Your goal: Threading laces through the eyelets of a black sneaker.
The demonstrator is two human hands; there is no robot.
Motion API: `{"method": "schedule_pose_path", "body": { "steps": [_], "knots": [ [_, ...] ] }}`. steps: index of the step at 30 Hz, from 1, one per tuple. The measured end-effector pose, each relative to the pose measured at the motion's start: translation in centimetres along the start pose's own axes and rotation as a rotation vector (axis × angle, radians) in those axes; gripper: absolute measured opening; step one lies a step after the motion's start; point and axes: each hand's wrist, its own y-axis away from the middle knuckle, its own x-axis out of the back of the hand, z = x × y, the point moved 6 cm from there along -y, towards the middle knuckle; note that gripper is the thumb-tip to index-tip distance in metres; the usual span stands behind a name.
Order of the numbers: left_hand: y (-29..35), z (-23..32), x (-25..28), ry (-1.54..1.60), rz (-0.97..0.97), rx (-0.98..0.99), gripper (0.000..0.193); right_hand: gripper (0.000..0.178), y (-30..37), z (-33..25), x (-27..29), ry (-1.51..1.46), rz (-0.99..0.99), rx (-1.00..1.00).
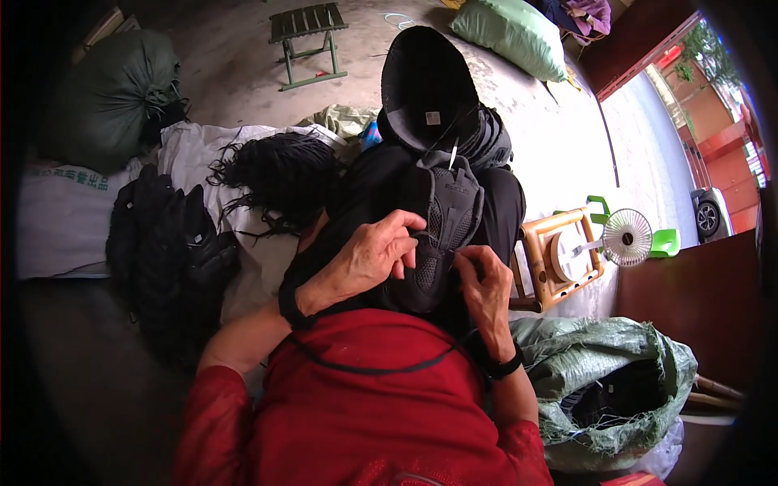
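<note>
The largest thing about the work is the rumpled pale green sack, at 4 o'clock from the shoe being handled; dark things lie inside it, in too much shadow to identify. The pile of black items at 9 o'clock looks like shoes, but its parts merge into one another. Between 9 and 10 o'clock, nearer in, lies a tangled bundle of black cords, perhaps laces.

At 12 o'clock a big black oval piece with a white label stands up, adjoining more dark material; whether it belongs to a second shoe is hard to tell.

The dark grey shoe itself rests on the person's lap, toe toward the red shirt, its far end partly lost among the black shapes.

The left hand reaches in from 8 o'clock, fingers curled and forefinger at the shoe's edge; the right hand, at 5 o'clock, has thumb and forefinger drawn close together. What either grips cannot be told, as any lace there is black on black.

The step in hand seems to be working a lace near the front of the shoe. The next move would call for a sure pinch on the lace end and an even pull, with the shoe kept steady.

Smallest is a thin white strip beside the shoe's tongue, its purpose unclear.
</note>
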Motion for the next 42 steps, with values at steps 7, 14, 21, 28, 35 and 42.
{"method": "schedule_pose_path", "body": {
  "steps": [7,14,21,28,35,42],
  "knots": [
    [-0.2,1.2,0.7,-0.359,0.207,-0.212,0.01,0.006,-0.3,-1.7,-0.5,0.161,0.048,0.182],
    [-0.1,1.4,-1.8,-0.558,0.224,-0.467,0.013,0.006,-0.4,-1.9,-0.8,0.283,0.109,0.302],
    [0.0,0.6,-1.9,-0.533,0.236,-0.398,0.012,0.004,-1.5,-1.1,-0.9,0.159,-0.111,0.128],
    [-0.3,0.4,-2.2,-0.518,0.225,-0.355,0.013,0.007,-0.7,-0.9,-1.0,0.224,-0.056,0.197],
    [-0.1,0.6,-2.2,-0.547,0.264,-0.421,0.013,0.01,0.2,-1.6,-1.0,0.309,0.067,0.305],
    [-0.6,0.5,-2.1,-0.533,0.215,-0.357,0.013,0.009,-0.6,-1.2,-1.6,0.321,0.054,0.366]
  ]
}}
